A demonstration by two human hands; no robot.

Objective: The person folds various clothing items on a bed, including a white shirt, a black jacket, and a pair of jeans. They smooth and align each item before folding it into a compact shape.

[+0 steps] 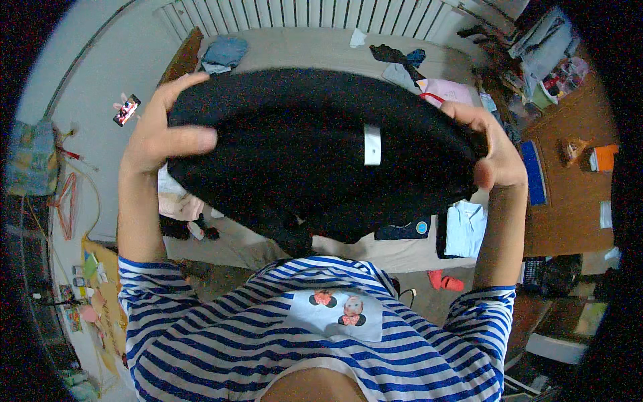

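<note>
A black garment is spread wide between my two hands in front of my chest, over a bed. A white label shows on it, right of its middle. At the left end my left hand grips its edge, the thumb lying on the near face. My right hand holds the opposite end, with part of the fingers behind the cloth. The garment's lower part hangs down towards my striped shirt. Its exact kind cannot be told, and it hides much of the bed.
On the bed lie folded jeans, a folded light-blue shirt, a dark folded garment and a pink item. A slatted white headboard or rail bounds the far side. Right stands a brown table; red slippers lie on the floor.
</note>
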